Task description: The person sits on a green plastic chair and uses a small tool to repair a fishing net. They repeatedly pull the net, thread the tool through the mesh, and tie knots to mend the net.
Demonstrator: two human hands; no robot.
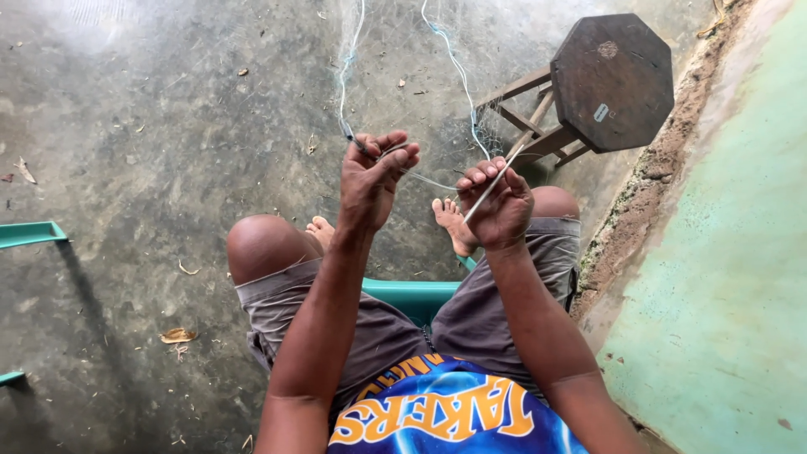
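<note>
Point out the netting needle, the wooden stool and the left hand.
netting needle (pixel 496 182), head view, on the pale shaft above the fist.
wooden stool (pixel 612 80), head view, middle of the dark octagonal seat.
left hand (pixel 372 181), head view, back of the hand pinching the line.

Matt wood stool, rough concrete floor

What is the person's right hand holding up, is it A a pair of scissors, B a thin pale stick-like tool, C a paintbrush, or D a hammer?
B: the right hand grips a thin pale stick-like tool that slants up from its fingers toward the fine net, while the left hand pinches the net's strands.
</note>
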